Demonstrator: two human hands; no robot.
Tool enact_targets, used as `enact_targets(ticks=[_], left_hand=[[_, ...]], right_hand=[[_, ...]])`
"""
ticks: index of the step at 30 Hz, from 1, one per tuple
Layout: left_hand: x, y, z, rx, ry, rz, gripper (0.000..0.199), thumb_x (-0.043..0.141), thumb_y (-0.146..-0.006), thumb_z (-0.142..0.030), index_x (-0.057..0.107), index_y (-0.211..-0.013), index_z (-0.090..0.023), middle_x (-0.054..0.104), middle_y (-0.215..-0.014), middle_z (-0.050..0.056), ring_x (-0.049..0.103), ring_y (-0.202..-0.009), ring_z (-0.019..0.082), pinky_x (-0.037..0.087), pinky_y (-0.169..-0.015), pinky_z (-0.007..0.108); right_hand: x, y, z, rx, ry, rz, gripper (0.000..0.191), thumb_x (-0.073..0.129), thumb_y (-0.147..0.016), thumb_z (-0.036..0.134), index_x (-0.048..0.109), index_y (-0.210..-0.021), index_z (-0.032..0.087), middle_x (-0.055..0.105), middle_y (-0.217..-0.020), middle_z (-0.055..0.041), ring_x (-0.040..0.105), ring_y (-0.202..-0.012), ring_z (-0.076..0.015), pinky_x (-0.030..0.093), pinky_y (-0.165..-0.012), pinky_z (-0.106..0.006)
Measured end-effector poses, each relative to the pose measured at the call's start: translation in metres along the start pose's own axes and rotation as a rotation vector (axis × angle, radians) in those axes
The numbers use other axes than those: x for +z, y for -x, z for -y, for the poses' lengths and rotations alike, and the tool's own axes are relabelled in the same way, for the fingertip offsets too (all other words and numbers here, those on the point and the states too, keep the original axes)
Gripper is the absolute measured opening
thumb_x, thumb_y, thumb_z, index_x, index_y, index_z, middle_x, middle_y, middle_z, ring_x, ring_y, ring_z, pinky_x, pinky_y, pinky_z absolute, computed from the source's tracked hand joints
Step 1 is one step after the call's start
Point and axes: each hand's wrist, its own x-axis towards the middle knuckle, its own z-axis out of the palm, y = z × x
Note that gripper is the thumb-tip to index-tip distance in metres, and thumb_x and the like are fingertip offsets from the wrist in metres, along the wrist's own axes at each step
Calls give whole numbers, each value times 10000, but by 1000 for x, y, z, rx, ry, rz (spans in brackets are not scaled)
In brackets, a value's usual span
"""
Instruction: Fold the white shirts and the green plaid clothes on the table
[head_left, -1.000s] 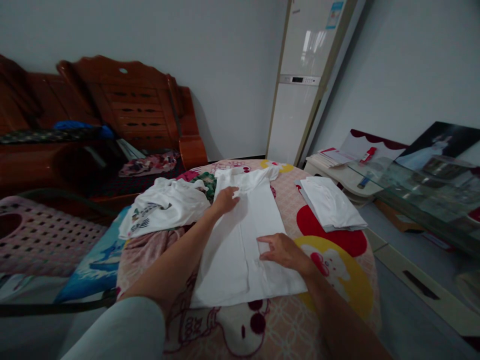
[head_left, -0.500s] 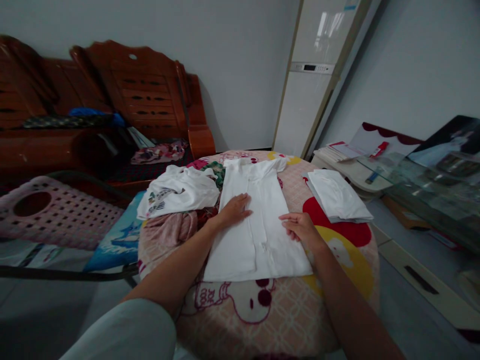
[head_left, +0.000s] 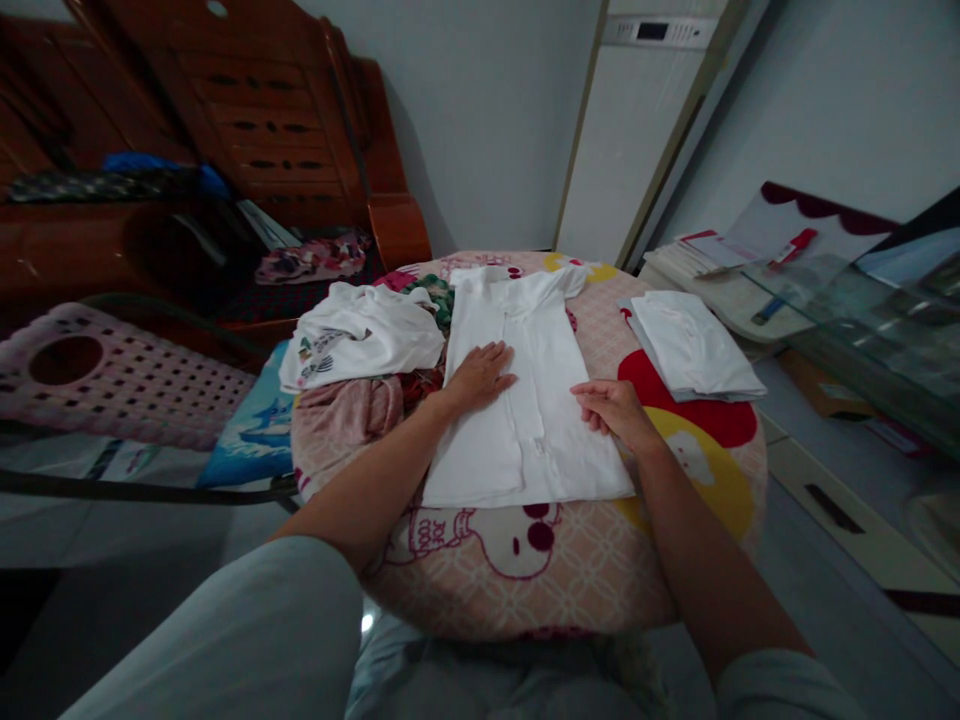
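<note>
A white shirt [head_left: 555, 400] lies spread on the round table, its collar at the far end and its side parts turned inward over the middle. My left hand [head_left: 481, 376] rests flat on the shirt's left half, fingers stretched out. At the shirt's right edge is my right hand [head_left: 616, 408], its fingers curled and drawn together against the cloth; the thumb is partly hidden. A heap of clothes with a white printed top [head_left: 360, 335] lies left of the shirt. To the right sits a folded white garment [head_left: 697, 345].
A pink patterned tablecloth [head_left: 585, 560] covers the table. A pink woven chair [head_left: 150, 385] with a blue cushion [head_left: 255, 430] stands at left, before a wooden sofa [head_left: 262, 130]. At right are a glass shelf [head_left: 847, 310] and a white cabinet [head_left: 862, 500].
The view has tilted downward, so the table appears higher. My left hand stays flat on the shirt. My right hand's fingers have curled in more at the shirt's right edge.
</note>
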Motion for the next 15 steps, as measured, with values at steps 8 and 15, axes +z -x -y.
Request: enact_targets(ticks=[8, 15], left_hand=[[7, -1, -22, 124, 18, -4, 436, 427, -960, -253, 502, -1372, -133, 490, -1465, 152, 437, -1373, 235, 315, -1157, 444], [13, 0, -23, 127, 62, -77, 423, 481, -933, -234, 523, -1340, -124, 528, -1425, 166, 475, -1345, 242, 349, -1145, 456]], right_hand=[[5, -4, 0, 25, -3, -62, 384, 653, -732, 395, 706, -982, 108, 605, -527, 24, 490, -345, -79, 297, -282, -159], [22, -50, 28, 50, 98, -65, 195, 637, -762, 279, 691, -856, 117, 595, -508, 21, 500, -338, -86, 316, -286, -164]])
